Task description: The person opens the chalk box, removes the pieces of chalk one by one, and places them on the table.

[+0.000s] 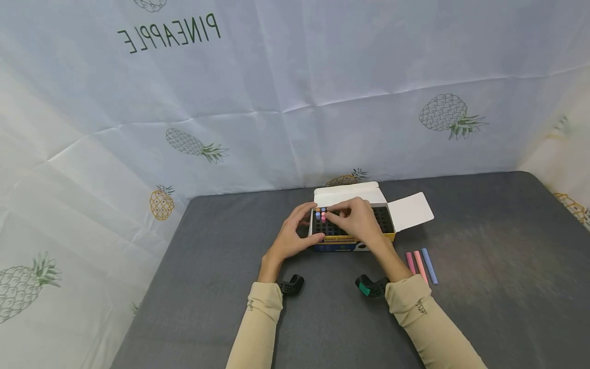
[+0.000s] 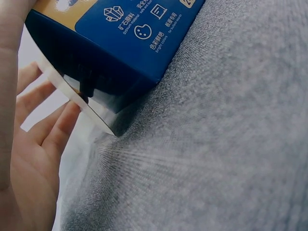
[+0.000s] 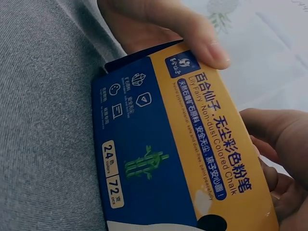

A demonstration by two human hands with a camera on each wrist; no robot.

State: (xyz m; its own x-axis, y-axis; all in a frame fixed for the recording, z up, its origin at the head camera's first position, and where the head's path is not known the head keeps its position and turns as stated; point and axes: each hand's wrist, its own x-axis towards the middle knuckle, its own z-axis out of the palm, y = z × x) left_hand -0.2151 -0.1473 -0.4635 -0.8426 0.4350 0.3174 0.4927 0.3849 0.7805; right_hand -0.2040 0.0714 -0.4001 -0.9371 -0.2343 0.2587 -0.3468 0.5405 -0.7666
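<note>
An opened box of colored chalk [image 1: 332, 244], blue and yellow, lies on the dark table with its black holed insert facing up. My left hand [image 1: 290, 234] holds its left end, thumb at the front edge and fingers around the far corner. In the left wrist view, those fingers press the white inside of a side flap [image 2: 57, 83]. Over the insert, my right hand [image 1: 359, 220] pinches a pink chalk stick [image 1: 323, 218] near the left end; the fingers partly hide it. Beside it, a blue chalk stick [image 1: 317, 215] stands upright in a hole.
Loose chalk lies right of the box: a blue stick [image 1: 429, 266], a salmon one [image 1: 419, 264] and a pink one [image 1: 410, 261] beside my right forearm. A white flap [image 1: 410, 211] sticks out rightward and the lid [image 1: 350, 192] stands open behind. A pineapple-print cloth [image 1: 295, 138] hangs behind the table.
</note>
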